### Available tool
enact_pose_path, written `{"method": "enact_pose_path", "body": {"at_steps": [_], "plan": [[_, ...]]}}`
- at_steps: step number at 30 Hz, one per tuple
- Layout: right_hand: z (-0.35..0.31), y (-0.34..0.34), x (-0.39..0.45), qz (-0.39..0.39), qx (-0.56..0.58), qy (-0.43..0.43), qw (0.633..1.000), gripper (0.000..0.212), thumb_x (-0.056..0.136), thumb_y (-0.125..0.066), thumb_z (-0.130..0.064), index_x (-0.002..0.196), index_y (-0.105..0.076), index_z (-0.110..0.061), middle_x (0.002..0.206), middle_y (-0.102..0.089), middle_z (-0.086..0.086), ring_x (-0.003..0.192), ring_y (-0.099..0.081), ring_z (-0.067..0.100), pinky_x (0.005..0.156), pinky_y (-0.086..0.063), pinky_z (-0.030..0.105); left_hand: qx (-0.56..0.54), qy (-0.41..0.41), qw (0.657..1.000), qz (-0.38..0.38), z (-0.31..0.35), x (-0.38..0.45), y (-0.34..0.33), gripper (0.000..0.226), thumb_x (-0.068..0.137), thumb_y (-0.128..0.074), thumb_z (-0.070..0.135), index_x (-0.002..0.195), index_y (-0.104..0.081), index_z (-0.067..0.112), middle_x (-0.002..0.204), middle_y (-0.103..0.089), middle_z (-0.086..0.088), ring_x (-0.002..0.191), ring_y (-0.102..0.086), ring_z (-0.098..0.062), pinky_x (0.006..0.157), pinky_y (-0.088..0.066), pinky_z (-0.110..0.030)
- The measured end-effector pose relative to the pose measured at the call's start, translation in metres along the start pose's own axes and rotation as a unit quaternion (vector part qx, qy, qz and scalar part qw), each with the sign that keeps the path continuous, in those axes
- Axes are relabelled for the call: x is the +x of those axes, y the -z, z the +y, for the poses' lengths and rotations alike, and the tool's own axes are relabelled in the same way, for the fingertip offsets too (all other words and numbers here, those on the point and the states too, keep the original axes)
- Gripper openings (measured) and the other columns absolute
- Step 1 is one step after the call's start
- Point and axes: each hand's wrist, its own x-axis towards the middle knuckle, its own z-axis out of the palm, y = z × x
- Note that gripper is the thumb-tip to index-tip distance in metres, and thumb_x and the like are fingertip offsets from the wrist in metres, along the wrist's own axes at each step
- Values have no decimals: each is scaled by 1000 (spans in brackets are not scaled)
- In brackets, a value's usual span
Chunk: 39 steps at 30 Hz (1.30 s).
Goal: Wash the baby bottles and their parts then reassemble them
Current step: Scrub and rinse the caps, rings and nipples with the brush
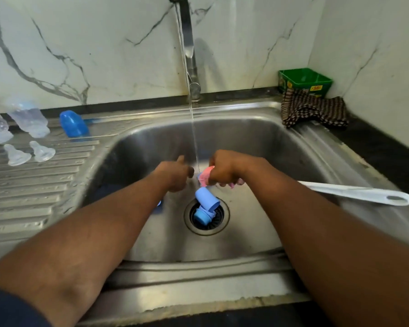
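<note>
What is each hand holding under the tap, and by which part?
The right hand grips a pink part by its right end. The left hand looks curled; any hold cannot be told.

**A home kitchen sink corner**

This is a domestic kitchen. A stainless steel sink [257, 147] with a ribbed draining board [33, 190] along its left side is set into a dark tabletop [387, 149], and a metal tap [190, 55] at the back edge runs water into the basin. White marble-patterned wall panels [80, 43] meet in the right back corner, where a green plastic tub [305, 79] and a checked dishcloth [314, 110] sit.
</note>
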Motion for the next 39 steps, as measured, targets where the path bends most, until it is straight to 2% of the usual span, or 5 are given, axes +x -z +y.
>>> {"method": "enact_pose_path", "body": {"at_steps": [7, 13, 24, 32, 39], "plan": [[-1, 6, -7, 55, 12, -1, 998, 15, 83, -70, -20, 78, -59, -11, 73, -62, 7, 66, -61, 22, 66, -51, 32, -24, 25, 997, 70, 20, -9, 1, 29, 97, -52, 27, 125, -55, 17, 131, -57, -7, 119, -57, -30, 86, -45, -37], [-2, 12, -17, 179, 40, -15, 983, 36, 93, -61, -29, 125, -57, -13, 120, -63, 9, 108, -62, 27, 81, -46, 34, -261, 21, 951, 161, 30, -9, 42, 23, 91, -53, 14, 113, -61, 7, 116, -64, -16, 107, -61, -36, 81, -50, -40], [-15, 17, -22, 334, 46, 10, 942, 35, 90, -64, -33, 121, -57, -21, 117, -64, 5, 104, -61, 27, 77, -41, 32, -766, 107, 585, 244, 32, -30, 67, 17, 93, -68, 21, 89, -58, 7, 87, -67, -19, 63, -64, -24, 50, -56, -33], [-15, 17, -22, 326, 35, 21, 944, 42, 91, -61, -30, 131, -52, -22, 129, -54, 6, 114, -56, 28, 88, -44, 36, -815, 77, 529, 226, 23, -35, 65, 17, 91, -70, 20, 96, -67, 3, 74, -69, -6, 54, -66, -10, 68, -62, -35], [-18, 21, -25, 353, 20, 29, 935, 38, 93, -56, -25, 131, -56, -27, 131, -57, 6, 116, -57, 28, 90, -44, 36, -841, 125, 479, 220, 20, -30, 78, 25, 92, -68, 29, 99, -67, 5, 94, -73, -19, 75, -72, -31, 66, -62, -42]]}}
